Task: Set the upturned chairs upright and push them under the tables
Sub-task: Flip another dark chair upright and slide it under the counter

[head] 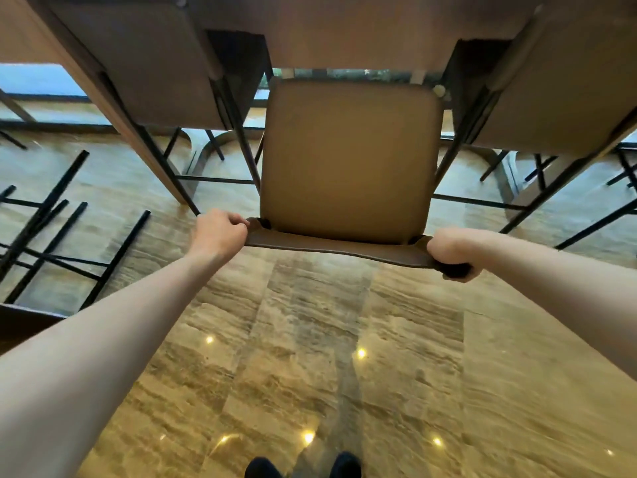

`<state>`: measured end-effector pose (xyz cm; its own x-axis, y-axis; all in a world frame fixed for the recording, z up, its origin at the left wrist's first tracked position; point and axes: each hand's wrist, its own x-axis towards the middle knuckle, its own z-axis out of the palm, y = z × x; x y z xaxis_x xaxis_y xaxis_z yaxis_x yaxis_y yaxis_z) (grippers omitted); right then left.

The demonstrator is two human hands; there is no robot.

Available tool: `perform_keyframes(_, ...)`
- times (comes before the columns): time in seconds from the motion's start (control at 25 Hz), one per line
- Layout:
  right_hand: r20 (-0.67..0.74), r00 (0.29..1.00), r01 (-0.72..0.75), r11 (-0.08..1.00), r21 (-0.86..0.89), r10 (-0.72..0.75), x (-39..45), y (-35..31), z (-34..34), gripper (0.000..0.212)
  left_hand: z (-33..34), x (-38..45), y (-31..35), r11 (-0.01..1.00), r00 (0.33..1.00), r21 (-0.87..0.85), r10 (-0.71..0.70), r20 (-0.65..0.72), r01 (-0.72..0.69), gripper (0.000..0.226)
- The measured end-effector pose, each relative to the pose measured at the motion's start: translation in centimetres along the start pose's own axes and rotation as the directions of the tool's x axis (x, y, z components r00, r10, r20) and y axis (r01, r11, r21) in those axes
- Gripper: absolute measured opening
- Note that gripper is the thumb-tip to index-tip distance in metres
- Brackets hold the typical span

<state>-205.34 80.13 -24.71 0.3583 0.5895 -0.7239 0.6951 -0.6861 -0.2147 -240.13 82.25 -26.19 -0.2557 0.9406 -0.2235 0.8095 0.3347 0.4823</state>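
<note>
At the bottom edge, two dark shoes (303,464) stand on the polished, tan, stone-patterned floor (344,339). Both bare arms reach straight forward. The left hand (220,232) is curled closed over the left end of the brown curved backrest (331,246), and the right hand (451,253) is wrapped closed around its right end, so the backrest's long axis runs crosswise between them, both hands about equally near. Beyond it lies the tan padded square-seated chair (351,160), upright, its seat pointing directly away from the person toward the brown wooden table (344,36). Its far edge seems just at the table's edge, so a straight forward push looks due. Similar chairs flank it. At far left, black chair legs (51,219) point upward.
</note>
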Motion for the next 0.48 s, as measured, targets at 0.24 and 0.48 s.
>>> perform_keyframes(0.24, -0.189, 0.972, 0.121, 0.987, -0.105, -0.139, 0.9, -1.9, -1.6, 0.025, -1.3, 3.1, 3.1, 0.992, 0.999, 0.125, 0.033, -0.020, -0.030, 0.030)
perform_keyframes(0.48, -0.346, 0.931, 0.093, 0.991, -0.093, -0.119, 1.4, -3.7, -3.9, 0.023, -2.3, 5.5, 4.9, 0.995, 0.997, 0.078, 0.069, -0.029, -0.066, 0.032)
